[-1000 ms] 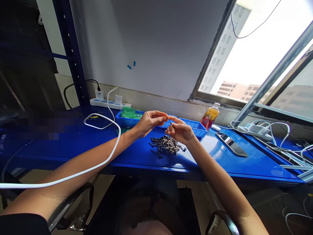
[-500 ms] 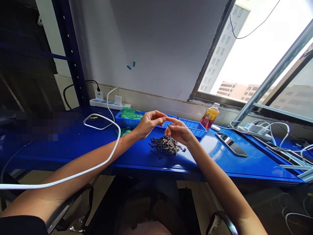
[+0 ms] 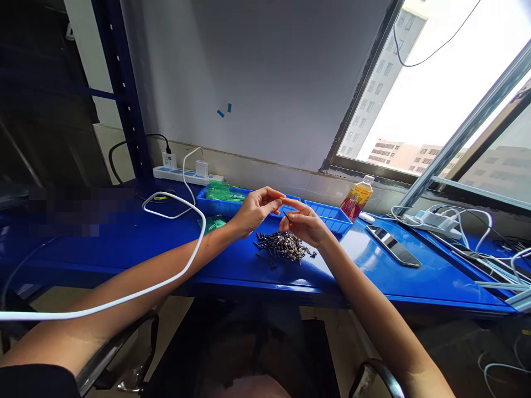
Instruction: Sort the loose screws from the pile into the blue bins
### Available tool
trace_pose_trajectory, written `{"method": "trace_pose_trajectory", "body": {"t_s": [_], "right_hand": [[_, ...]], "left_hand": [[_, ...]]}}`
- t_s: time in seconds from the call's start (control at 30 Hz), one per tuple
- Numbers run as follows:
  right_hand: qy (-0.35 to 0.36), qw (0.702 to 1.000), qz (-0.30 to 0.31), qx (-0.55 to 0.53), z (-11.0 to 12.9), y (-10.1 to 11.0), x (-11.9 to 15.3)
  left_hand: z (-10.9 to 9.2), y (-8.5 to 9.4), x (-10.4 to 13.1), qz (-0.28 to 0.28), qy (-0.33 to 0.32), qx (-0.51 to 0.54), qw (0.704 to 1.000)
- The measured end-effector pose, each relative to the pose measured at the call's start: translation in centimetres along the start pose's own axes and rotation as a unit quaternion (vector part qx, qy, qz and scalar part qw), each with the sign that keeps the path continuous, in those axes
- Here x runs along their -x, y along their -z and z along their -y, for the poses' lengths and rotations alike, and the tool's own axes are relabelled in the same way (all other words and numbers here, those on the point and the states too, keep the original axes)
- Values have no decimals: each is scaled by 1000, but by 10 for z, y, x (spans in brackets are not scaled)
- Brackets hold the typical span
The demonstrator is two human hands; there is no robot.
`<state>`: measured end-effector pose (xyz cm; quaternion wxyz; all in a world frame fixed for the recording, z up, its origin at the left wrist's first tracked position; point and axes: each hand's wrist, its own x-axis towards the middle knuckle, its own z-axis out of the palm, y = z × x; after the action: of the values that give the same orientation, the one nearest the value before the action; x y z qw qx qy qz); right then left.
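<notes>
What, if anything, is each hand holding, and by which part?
The right hand pinches a small, thin, dark screw-like piece, probably metal; one end shows, but the gripped part is hidden. Whether the left hand holds anything cannot be told.

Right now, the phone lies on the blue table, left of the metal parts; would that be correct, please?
Not quite: the head view shows the phone on the blue table, but right of the metal parts, not left.
</notes>
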<state>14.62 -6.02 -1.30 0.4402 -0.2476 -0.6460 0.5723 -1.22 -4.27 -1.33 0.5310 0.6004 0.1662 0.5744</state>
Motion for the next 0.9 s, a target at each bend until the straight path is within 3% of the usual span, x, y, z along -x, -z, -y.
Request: {"method": "trace_pose_trajectory", "body": {"t_s": [0.33,0.7,0.9], "right_hand": [[33,990,4,140,-6,3,-3],[17,999,6,46,-3,-3,-2],[16,998,7,54,-4,-1,-2]], "left_hand": [[-5,-2,-3,-53,125,121,983],[-4,1,-3,-8,87,117,989],[-5,0,-1,-7,88,118,989]]}}
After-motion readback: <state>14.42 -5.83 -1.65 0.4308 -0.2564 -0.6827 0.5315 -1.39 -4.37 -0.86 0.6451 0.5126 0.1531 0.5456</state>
